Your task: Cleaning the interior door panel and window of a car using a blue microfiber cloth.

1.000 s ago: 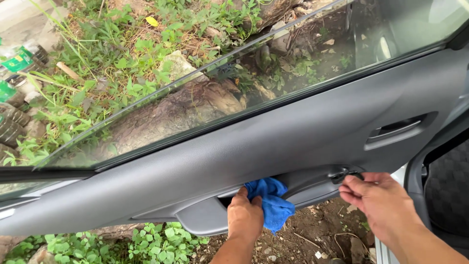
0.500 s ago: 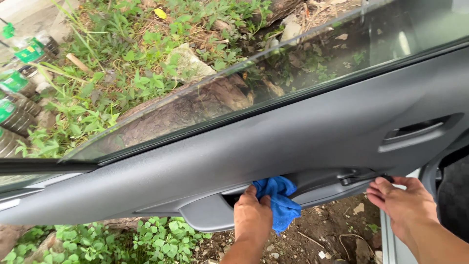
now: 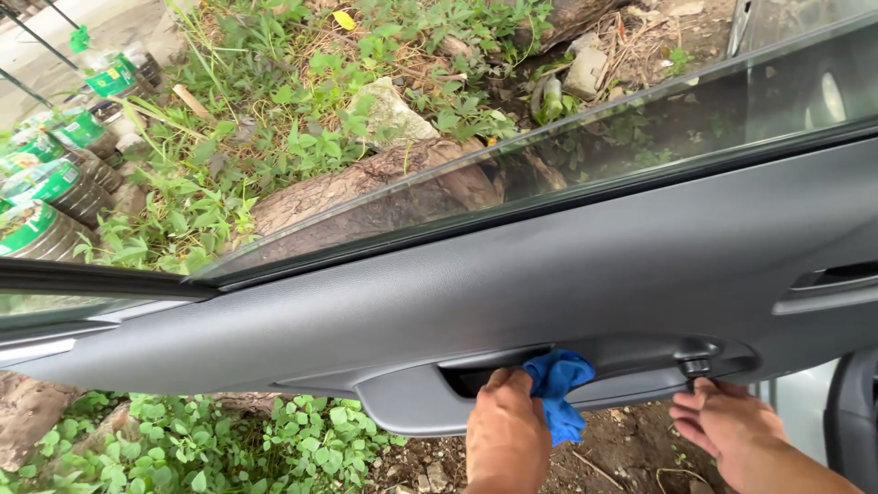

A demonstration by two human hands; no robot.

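- The left hand [image 3: 506, 428], at about 6 o'clock in the view, has its grip closed on a blue cloth [image 3: 560, 391] and presses it into the armrest recess [image 3: 485, 377] of a grey car door panel [image 3: 512, 284].
- The cloth bunches at the hand's 1 o'clock and hangs over the armrest edge.
- The right hand [image 3: 727, 425], at about 5 o'clock, rests its fingertips on the armrest just below the window switch [image 3: 695, 366]; its grip is loose and holds nothing.
- The door handle [image 3: 837, 279] sits at 3 o'clock.
- Beyond the window glass [image 3: 549, 155] lie weeds and a log [image 3: 384, 187]; plastic bottles [image 3: 55, 174] lie at 10 o'clock.
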